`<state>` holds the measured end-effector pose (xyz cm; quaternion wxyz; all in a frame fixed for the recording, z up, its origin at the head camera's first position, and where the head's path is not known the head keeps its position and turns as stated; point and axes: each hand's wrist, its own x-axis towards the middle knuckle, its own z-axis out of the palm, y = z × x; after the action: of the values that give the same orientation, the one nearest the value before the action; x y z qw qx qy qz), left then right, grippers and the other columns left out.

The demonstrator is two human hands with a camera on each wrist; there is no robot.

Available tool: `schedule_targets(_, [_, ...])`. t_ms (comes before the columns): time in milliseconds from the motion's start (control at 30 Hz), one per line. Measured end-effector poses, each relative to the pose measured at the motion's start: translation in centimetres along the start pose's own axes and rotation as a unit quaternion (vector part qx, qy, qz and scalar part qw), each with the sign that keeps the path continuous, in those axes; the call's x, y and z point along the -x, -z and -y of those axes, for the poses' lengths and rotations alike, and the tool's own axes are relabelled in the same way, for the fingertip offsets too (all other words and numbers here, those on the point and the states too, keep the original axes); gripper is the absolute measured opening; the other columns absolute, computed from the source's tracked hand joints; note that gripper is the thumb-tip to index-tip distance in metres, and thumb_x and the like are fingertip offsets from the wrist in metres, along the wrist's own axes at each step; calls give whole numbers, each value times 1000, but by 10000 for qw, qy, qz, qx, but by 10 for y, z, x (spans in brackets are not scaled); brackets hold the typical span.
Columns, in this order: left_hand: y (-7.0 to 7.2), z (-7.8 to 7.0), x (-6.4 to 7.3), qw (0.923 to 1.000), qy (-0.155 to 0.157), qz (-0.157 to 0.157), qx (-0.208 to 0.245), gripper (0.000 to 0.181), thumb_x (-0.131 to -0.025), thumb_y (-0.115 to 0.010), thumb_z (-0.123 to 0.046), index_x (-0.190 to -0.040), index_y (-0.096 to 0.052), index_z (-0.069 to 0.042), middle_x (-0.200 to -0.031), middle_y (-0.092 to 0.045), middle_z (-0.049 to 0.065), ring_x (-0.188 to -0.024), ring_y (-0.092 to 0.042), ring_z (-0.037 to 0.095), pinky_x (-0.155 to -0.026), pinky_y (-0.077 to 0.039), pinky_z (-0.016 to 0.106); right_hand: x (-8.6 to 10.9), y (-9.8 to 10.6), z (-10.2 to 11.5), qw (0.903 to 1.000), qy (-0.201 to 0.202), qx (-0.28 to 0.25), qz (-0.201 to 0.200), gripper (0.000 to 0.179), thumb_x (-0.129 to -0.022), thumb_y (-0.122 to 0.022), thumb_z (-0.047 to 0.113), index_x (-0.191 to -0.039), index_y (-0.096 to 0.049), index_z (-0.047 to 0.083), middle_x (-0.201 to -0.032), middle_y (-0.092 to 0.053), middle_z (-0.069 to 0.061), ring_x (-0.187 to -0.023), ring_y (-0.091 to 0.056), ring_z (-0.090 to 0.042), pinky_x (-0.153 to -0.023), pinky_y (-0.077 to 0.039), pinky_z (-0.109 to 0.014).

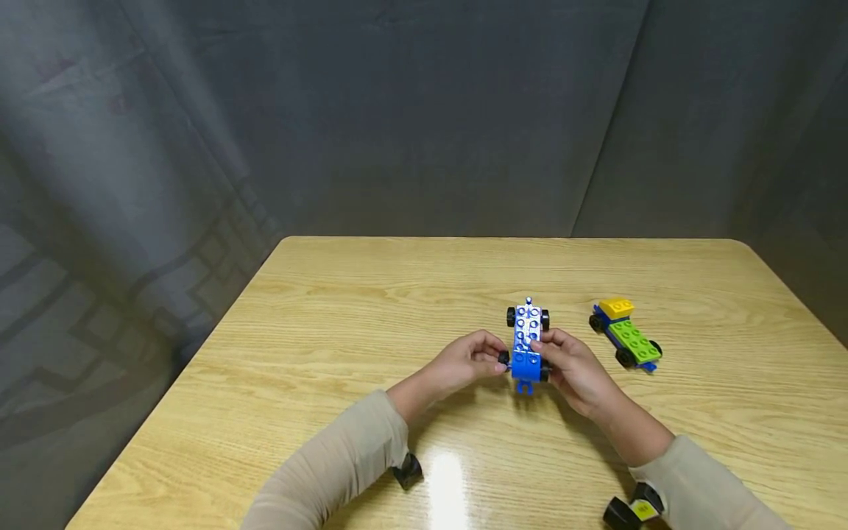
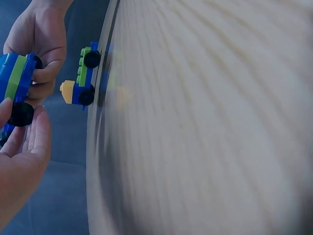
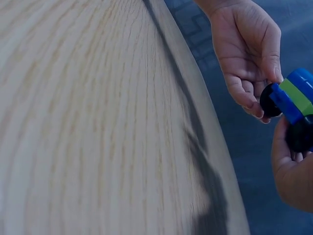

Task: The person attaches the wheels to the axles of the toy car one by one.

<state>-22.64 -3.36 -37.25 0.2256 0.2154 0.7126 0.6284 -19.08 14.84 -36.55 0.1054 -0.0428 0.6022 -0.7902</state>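
Observation:
Both hands hold a toy car of building blocks over the table, with blue studded bricks (image 1: 526, 335) on top and black wheels at its sides. In the right wrist view, a green layer (image 3: 296, 95) shows between its blue parts. My left hand (image 1: 467, 359) pinches a black wheel (image 1: 503, 358) at the car's near left corner, thumb and fingertips on it. From the right side, my right hand (image 1: 578, 370) grips the car's body, thumb lying on the blue bricks and fingers beside the right wheels. A blue forked coupling (image 1: 525, 387) points toward me.
Right of the hands, a second toy car stands on the wooden table (image 1: 318, 316), with a green studded brick (image 1: 636, 341), a yellow brick (image 1: 617, 307) and black wheels. A grey curtain (image 1: 424, 125) hangs behind the table. Black wrist cameras sit by both sleeves.

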Motion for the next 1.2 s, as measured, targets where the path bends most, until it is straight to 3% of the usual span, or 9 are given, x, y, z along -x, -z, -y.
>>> schedule_targets(233, [1,0,1,10000,66,32,53,26,-80,-55,6,-105,-48,9,-88,-51,9,-75,-52,13,-76,-46,36,-1,1,-2,9995,132,-266,71,5,-90,-44,5,-86,-43,8,-74,-52,4,-68,-51,-6,-59,-42,-19])
schedule_targets(467, [1,-1,1,10000,71,-16,-7,27,-80,-57,2,-105,-49,6,-88,-52,7,-75,-52,12,-72,-46,27,-2,3,-3,9989,293,-302,181,2,-90,-44,5,-90,-42,7,-75,-55,4,-69,-53,-5,-60,-44,-19])
schedule_targets(733, [-2,-1,2,9996,-245,-122,-42,22,-79,-56,5,-100,-50,8,-86,-55,9,-75,-53,13,-76,-46,37,-2,5,-3,9972,211,-609,391,6,-89,-46,6,-92,-51,5,-82,-60,-1,-76,-58,-9,-67,-48,-21])
schedule_targets(867, [-3,-2,1,9980,-414,-256,-411,18,-79,-57,4,-96,-52,6,-86,-56,9,-74,-53,10,-73,-47,31,-2,3,-5,9935,331,-1014,400,12,-89,-44,2,-87,-55,6,-81,-61,-2,-76,-58,-10,-67,-48,-22])
schedule_targets(1000, [-4,-7,3,9948,-558,-414,-750,15,-78,-58,3,-91,-53,6,-84,-56,9,-70,-51,7,-68,-48,28,-2,0,-8,9906,527,-1237,268,12,-88,-44,0,-85,-55,5,-80,-60,-2,-75,-58,-10,-66,-48,-21])
schedule_targets(1200, [-7,-22,11,9950,-672,-410,-616,11,-78,-56,8,-88,-51,11,-81,-55,11,-66,-50,8,-69,-47,41,-2,-4,-8,9921,659,-1063,-8,10,-88,-45,0,-85,-53,5,-80,-59,-1,-75,-58,-9,-66,-48,-20])
